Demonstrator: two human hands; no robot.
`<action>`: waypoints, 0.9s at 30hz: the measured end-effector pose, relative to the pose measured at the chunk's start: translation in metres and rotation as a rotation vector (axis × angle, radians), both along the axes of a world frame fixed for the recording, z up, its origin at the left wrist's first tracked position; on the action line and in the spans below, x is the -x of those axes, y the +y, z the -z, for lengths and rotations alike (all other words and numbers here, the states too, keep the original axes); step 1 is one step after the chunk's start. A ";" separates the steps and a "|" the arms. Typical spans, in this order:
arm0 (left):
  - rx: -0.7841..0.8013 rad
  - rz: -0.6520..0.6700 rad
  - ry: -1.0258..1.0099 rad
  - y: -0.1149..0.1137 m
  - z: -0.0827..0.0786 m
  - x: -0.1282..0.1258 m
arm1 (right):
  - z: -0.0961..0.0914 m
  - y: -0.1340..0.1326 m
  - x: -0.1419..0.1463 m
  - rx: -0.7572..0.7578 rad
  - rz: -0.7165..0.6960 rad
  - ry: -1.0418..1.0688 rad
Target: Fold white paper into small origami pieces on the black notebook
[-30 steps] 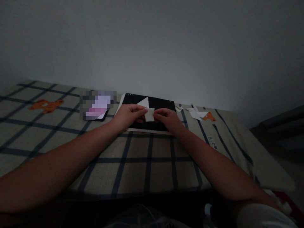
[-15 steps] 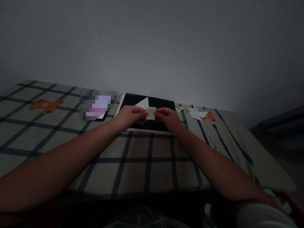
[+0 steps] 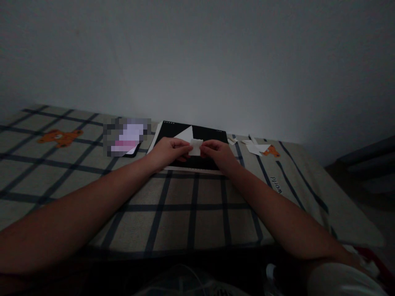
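Between my two hands is a small, roughly square piece of white paper (image 3: 195,147). My left hand (image 3: 170,151) pinches its left edge between thumb and fingers. At the right edge, my right hand (image 3: 218,152) grips it the same way. The paper is over a black pad or book (image 3: 175,128) with white patterned edges. Behind my left hand, on the black cover, shows a white triangular shape (image 3: 187,133); whether it is loose paper or printed I cannot tell.
A phone with a lit, blurred screen (image 3: 131,135) lies to the left. Right of the pad are folded white paper pieces (image 3: 255,148) and a smaller scrap (image 3: 232,140). All rest on a checked cloth (image 3: 182,230) with orange bear prints; a grey wall (image 3: 197,61) stands behind.
Almost nothing differs. Both hands keep their hold on the small white paper, which has shifted by a hair at most.
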State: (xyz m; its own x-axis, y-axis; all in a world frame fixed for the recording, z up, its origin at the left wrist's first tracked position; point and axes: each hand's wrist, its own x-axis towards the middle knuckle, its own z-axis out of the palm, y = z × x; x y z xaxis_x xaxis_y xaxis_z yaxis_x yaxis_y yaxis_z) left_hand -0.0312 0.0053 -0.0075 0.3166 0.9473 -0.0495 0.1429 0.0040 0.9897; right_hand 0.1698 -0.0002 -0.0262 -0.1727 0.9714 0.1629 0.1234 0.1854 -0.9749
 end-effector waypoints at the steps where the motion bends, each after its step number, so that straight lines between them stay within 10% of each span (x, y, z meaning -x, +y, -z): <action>1: -0.008 -0.007 -0.012 0.000 0.000 0.000 | 0.000 0.000 0.000 0.001 -0.006 -0.001; 11: -0.072 -0.045 -0.092 0.002 0.007 -0.001 | 0.007 0.002 -0.001 -0.055 -0.084 0.092; 27: 0.000 -0.057 -0.166 0.001 0.006 -0.001 | -0.003 -0.002 -0.008 -0.716 -0.068 -0.361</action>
State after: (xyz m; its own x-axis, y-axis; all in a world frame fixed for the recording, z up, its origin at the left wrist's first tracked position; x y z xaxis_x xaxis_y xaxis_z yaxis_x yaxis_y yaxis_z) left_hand -0.0307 0.0067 -0.0135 0.2666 0.9638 -0.0010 -0.0231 0.0075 0.9997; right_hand 0.1782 -0.0026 -0.0234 -0.3886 0.6376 0.6651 0.3742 0.7689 -0.5185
